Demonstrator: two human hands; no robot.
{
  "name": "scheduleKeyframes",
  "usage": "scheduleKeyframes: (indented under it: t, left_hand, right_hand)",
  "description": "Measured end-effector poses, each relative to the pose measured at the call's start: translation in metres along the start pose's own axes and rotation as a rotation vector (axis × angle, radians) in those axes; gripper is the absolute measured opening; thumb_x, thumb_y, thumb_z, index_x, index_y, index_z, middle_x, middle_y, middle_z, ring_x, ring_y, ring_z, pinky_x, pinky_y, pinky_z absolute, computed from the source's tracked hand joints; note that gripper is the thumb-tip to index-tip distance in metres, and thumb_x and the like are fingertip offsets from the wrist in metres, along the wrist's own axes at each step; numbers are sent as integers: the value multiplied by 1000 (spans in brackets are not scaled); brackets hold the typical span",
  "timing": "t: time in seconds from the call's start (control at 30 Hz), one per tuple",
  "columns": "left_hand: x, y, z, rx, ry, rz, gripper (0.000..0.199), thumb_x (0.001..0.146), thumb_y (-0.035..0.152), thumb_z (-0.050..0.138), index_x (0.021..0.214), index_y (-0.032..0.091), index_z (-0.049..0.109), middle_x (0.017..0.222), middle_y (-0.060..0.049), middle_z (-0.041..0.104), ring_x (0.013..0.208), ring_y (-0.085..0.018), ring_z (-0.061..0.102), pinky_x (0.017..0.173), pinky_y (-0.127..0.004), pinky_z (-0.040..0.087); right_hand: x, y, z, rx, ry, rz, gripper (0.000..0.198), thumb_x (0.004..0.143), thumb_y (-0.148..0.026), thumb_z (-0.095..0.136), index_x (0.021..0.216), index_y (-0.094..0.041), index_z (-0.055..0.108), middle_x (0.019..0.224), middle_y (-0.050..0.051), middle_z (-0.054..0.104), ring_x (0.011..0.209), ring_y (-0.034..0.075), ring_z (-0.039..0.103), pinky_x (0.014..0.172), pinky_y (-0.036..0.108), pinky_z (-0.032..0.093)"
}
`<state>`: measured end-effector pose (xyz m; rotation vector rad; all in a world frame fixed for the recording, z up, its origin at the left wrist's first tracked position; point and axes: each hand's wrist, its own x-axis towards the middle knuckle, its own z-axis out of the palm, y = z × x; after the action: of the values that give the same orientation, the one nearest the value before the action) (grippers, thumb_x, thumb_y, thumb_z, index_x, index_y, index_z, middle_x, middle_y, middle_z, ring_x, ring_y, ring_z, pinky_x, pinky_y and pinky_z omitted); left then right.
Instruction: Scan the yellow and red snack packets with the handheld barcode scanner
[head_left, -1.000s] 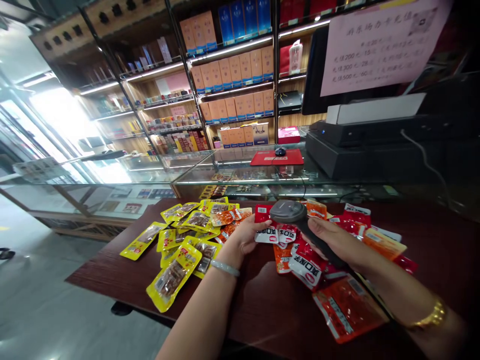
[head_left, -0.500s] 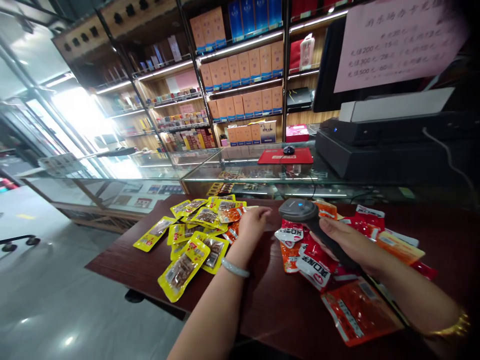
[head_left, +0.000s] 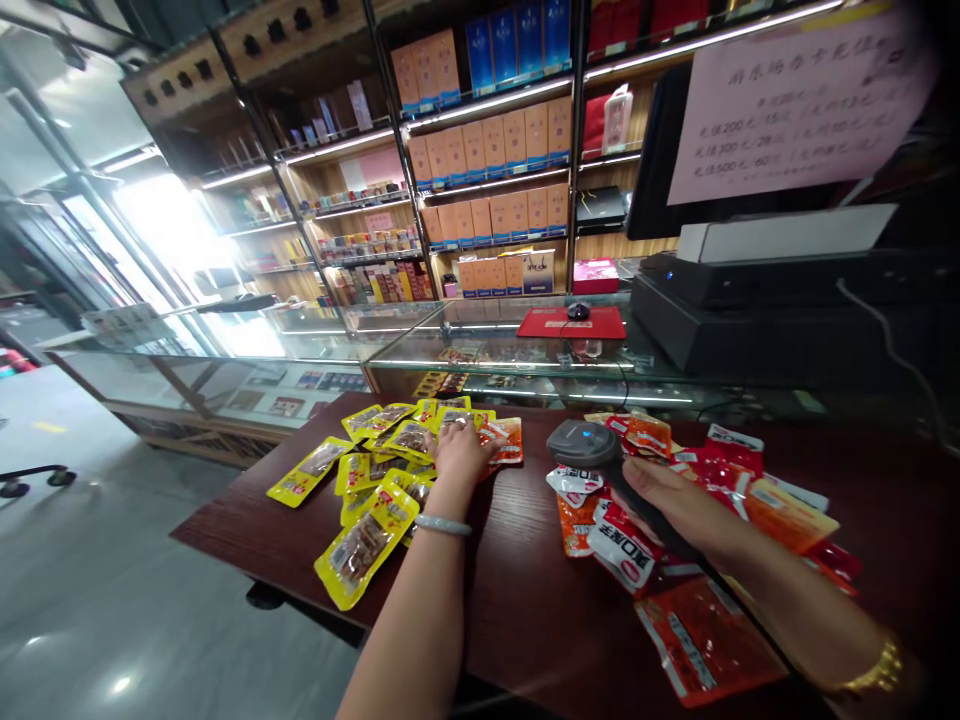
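My left hand [head_left: 459, 455], palm down with fingers spread, lies over the right side of a pile of yellow snack packets [head_left: 367, 545]. Its thumb is at the edge of an orange packet [head_left: 510, 440]; whether it presses on it I cannot tell. A pale bangle circles that wrist. In my right hand [head_left: 656, 490] is a dark handheld barcode scanner [head_left: 585, 443], its head pointing left and a blue light showing on top. Below and around the scanner lie red-and-white packets [head_left: 626, 550] and an orange-red packet [head_left: 709, 640].
The dark wooden table [head_left: 517, 600] stands against a glass display counter [head_left: 405, 340]. A mouse [head_left: 577, 311] rests on a red mat [head_left: 536, 322]. At right are a black machine [head_left: 697, 320] and a pink handwritten sign [head_left: 787, 110]. Boxes fill the back shelves.
My left hand has moved left onto the yellow packets, its fingers now spread. An orange packet now lies farther right, beside the hand. The scanner has shifted slightly left and down in view.
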<state>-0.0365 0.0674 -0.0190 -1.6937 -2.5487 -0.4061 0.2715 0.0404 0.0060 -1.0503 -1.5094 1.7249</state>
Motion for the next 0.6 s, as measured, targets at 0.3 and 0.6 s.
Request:
scheduleKeyframes:
  t: [0.3, 0.6]
  left_hand:
    - [3, 5, -5, -21, -144, -25, 44, 75, 61, 67, 91, 20, 70, 110, -20, 71, 111, -38, 60, 95, -47, 38]
    - [6, 7, 4, -483, 49, -63, 21, 85, 44, 60, 81, 23, 60, 76, -2, 68, 71, -19, 61, 63, -26, 38]
  right_hand:
    - [1, 1, -1, 18, -30, 2, 52, 81, -71, 61, 78, -20, 55, 64, -4, 52, 49, 8, 39, 46, 22, 26]
    - [0, 1, 0, -6, -40, -9, 58, 76, -76, 62, 83, -19, 59, 62, -4, 52, 48, 8, 40, 44, 21, 28]
